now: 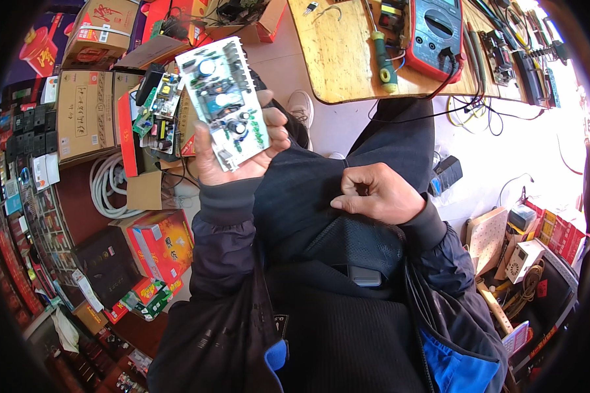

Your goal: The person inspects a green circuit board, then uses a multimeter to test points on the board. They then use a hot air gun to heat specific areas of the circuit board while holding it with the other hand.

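A white circuit board (224, 105) with capacitors, coils and a row of dark parts along its right edge rests tilted in my left hand (246, 160). The thumb lies on its left side and the fingers wrap round its right edge. My right hand (380, 194) is over my dark trousers, curled into a loose fist, and I see nothing in it. Left of the held board, a red-sided carton (128, 134) is filled with several other circuit boards (166, 98).
Ahead stands a wooden table (337, 72) with a red multimeter (434, 39), a green-handled screwdriver (383, 62) and trailing black leads. Cardboard boxes (85, 114) and a coiled white hose (105, 187) crowd the left. At lower right is a bin of scrap parts (526, 262).
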A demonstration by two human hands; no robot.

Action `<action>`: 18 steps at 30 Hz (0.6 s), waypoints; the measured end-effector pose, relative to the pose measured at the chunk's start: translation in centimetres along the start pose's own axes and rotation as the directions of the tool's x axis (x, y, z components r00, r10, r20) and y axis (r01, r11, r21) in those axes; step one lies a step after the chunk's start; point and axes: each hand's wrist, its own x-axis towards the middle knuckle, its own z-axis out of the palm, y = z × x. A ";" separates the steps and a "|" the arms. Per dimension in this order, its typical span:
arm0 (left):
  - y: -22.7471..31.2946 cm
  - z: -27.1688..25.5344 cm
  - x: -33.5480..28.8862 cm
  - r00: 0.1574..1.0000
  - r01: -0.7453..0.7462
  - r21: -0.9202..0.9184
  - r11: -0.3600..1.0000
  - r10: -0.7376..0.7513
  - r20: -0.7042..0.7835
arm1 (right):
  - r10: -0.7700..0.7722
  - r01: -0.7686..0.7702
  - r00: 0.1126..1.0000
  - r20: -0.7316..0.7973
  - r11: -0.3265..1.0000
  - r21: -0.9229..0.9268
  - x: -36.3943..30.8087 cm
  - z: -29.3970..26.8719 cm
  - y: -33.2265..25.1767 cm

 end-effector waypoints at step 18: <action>-1.3 1.6 -0.2 0.984 -0.071 0.508 0.859 0.143 -0.104 | -0.259 0.283 0.930 -0.262 0.957 0.057 1.1 1.5 -2.4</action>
